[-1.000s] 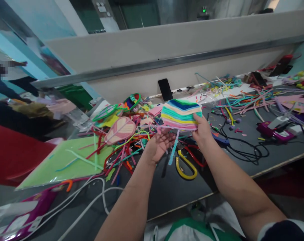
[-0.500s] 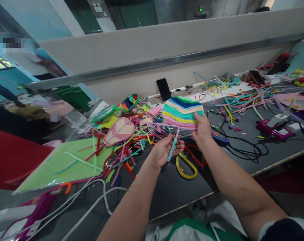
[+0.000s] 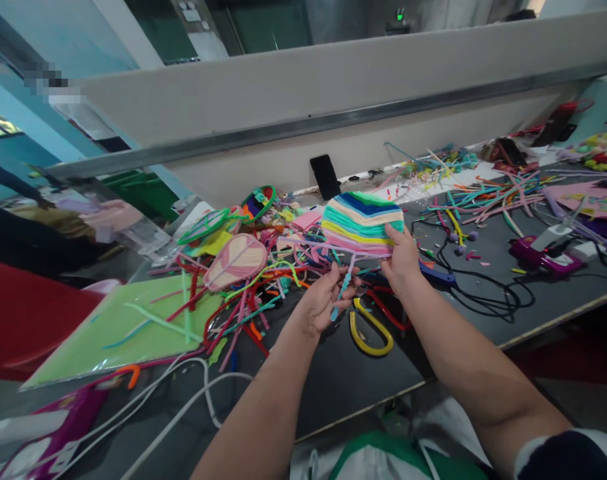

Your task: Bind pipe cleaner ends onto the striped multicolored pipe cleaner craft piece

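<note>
My right hand (image 3: pixel 402 259) grips the right edge of a flat, rounded piece made of rows of coloured pipe cleaners (image 3: pixel 361 223), striped green, blue, cream, turquoise, yellow and pink. A twisted pipe-cleaner stem (image 3: pixel 344 287), lilac above and light blue below, hangs from its lower edge. My left hand (image 3: pixel 319 300) is palm up, with thumb and fingers curled around that stem. Just below the hands, a yellow loop-shaped handle (image 3: pixel 372 339) and a red one (image 3: pixel 391 310) lie on the grey table.
Loose pipe cleaners and a pink oval piece (image 3: pixel 236 263) lie to the left, beside a green sheet in plastic (image 3: pixel 133 320). A phone (image 3: pixel 325 176) leans on the partition. To the right are black cables (image 3: pixel 488 297) and a purple power strip (image 3: pixel 546 257). White cables cross the front left.
The fingers of my left hand have curled in closer around the stem. My right hand keeps its hold on the striped piece. The view has shifted slightly.
</note>
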Demonstrator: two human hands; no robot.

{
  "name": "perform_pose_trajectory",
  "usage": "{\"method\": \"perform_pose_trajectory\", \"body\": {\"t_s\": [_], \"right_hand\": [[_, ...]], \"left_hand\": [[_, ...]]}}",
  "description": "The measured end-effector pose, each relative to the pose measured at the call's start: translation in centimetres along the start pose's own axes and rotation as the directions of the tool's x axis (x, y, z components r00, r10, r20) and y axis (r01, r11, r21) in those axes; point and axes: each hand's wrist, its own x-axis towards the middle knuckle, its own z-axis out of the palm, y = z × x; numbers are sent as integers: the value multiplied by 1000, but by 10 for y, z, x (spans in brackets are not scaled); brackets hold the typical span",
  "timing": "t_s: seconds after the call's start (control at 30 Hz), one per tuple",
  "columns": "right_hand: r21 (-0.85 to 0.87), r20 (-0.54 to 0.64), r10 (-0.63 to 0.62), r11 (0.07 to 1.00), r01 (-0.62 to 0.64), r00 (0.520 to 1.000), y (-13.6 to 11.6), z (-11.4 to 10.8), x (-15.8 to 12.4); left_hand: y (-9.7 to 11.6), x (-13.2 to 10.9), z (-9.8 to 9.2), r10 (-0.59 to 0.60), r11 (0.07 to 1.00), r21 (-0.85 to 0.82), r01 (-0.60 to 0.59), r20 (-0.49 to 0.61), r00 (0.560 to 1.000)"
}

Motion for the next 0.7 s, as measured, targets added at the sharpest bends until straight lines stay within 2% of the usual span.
{"method": "perform_pose_trajectory", "body": {"t_s": [0.47,0.7], "right_hand": [[60,-135,27,998,-19,990,4,5,-8],[71,-160,13,997,-1,987,3,5,-6]], "left_hand": [[2,3,-4,-15,999,44,17,-35,999],[0,2,-5,0,1000,23,0,22,1000]]}}
